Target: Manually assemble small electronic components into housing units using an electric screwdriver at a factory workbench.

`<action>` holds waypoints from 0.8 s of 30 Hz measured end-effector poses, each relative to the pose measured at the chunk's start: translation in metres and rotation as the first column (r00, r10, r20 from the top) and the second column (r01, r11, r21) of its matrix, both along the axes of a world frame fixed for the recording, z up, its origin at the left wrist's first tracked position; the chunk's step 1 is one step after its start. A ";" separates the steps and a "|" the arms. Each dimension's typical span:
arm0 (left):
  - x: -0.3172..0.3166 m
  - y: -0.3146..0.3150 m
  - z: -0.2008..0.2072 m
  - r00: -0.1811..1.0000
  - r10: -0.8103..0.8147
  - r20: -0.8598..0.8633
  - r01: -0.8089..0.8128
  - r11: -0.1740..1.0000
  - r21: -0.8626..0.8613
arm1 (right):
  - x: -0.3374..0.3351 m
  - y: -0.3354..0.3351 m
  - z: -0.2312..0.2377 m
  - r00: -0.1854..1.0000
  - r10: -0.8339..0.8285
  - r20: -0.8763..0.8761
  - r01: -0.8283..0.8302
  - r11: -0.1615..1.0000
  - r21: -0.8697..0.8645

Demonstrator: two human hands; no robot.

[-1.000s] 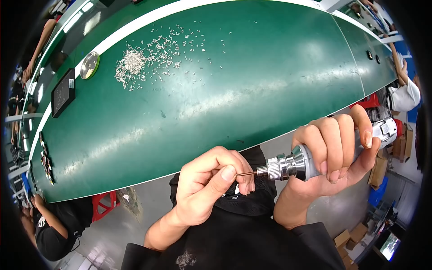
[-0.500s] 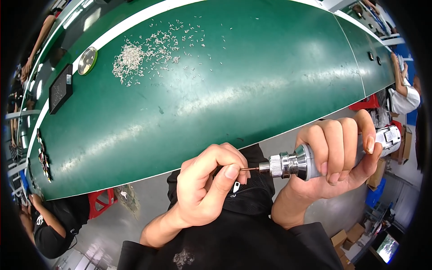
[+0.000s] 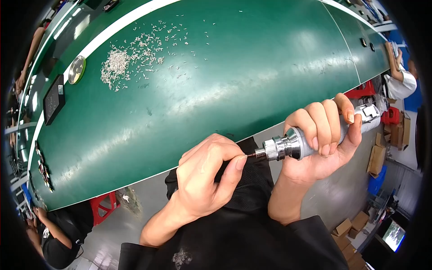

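My right hand (image 3: 321, 135) is wrapped round a grey electric screwdriver (image 3: 307, 143) with a shiny ribbed chuck, held level with its thin bit (image 3: 250, 155) toward the left. The thumb and forefinger of my left hand (image 3: 209, 173) are pinched together at the tip of that bit. Whatever lies between those fingertips is too small or hidden to name. Both hands are in the air in front of my body, just off the near edge of the green table (image 3: 202, 108).
Far left on the table, many small silvery pins (image 3: 118, 63) lie piled and scattered. Beside them are a round dish (image 3: 77, 69) and a black tray (image 3: 54, 100). A red stool (image 3: 104, 208) stands at lower left near a seated person (image 3: 58, 236); cardboard boxes (image 3: 377, 155) are at right.
The screwdriver and my right hand have shifted left and slightly up. The left fingertips now pinch nearer the bit's end, with less of the bit showing. The whole view has turned slightly.
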State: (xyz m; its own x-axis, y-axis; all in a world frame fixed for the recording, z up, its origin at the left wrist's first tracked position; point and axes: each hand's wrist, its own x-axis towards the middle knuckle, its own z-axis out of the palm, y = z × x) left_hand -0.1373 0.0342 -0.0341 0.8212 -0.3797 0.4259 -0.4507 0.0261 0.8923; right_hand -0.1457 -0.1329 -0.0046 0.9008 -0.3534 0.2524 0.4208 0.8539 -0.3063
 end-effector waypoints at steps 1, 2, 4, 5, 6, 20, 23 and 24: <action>0.002 0.002 0.001 1.000 -0.006 -0.002 0.006 1.000 0.002 | 0.001 0.000 0.001 1.000 -0.012 -0.022 0.012 0.999 0.032; 0.006 0.005 0.004 1.000 -0.013 -0.003 0.013 1.000 0.004 | 0.003 -0.001 0.002 0.999 -0.023 -0.043 0.026 0.998 0.063; 0.019 0.020 0.012 0.997 0.060 -0.045 -0.056 0.995 0.077 | 0.006 -0.005 -0.002 0.999 -0.026 -0.027 0.028 0.998 0.062; 0.025 0.027 0.019 0.992 0.119 -0.053 -0.111 0.986 0.128 | 0.007 -0.006 -0.003 0.999 -0.023 -0.038 0.025 0.998 0.062; 0.034 0.034 0.026 0.982 0.179 -0.055 -0.166 0.970 0.178 | 0.010 -0.008 -0.003 0.999 -0.020 -0.046 0.022 0.998 0.063; 0.286 0.119 0.039 0.736 0.408 0.539 -0.657 0.240 0.715 | 0.030 -0.007 -0.038 0.970 0.013 -0.242 0.017 0.992 0.121; 0.328 0.122 0.026 0.763 0.446 0.468 -0.580 0.152 0.800 | 0.030 -0.008 -0.042 0.979 0.024 -0.200 0.004 0.991 0.137; 0.335 0.123 0.021 0.758 0.443 0.479 -0.580 0.120 0.806 | 0.029 -0.007 -0.043 0.979 0.037 -0.199 -0.012 0.992 0.129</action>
State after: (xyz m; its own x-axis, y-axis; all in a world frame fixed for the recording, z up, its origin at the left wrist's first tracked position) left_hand 0.1980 0.1574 -0.0129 0.9700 -0.0604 0.2354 -0.0895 -0.9894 0.1148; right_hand -0.1163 -0.1404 -0.0476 0.9372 -0.3481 0.0202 0.3402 0.9004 -0.2712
